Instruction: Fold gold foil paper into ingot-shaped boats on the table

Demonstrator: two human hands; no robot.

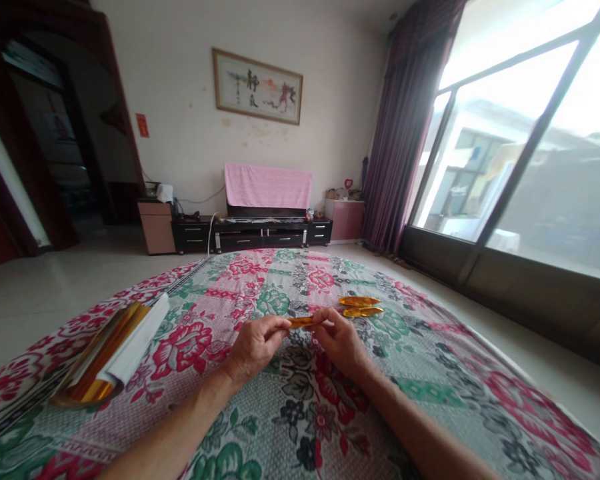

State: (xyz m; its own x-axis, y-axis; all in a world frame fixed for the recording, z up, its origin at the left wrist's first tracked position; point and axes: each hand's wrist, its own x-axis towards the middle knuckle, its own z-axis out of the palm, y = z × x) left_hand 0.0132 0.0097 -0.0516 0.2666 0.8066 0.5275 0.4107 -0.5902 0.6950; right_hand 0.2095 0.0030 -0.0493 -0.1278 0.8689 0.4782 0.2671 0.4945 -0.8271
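Note:
My left hand [255,345] and my right hand [339,340] both pinch a small folded piece of gold paper [301,322], one at each end, just above a floral cloth [300,413] spread on the floor. Two finished gold folded pieces [360,307] lie on the cloth just beyond my right hand. To the left, a rolled stack of gold and white paper sheets [111,353] rests on the cloth, apart from my left hand.
Past the cloth is bare tiled floor [55,293]. A low black TV cabinet [253,233] with a pink cover stands at the far wall. Large windows [530,167] and a purple curtain [405,133] are on the right, a doorway on the left.

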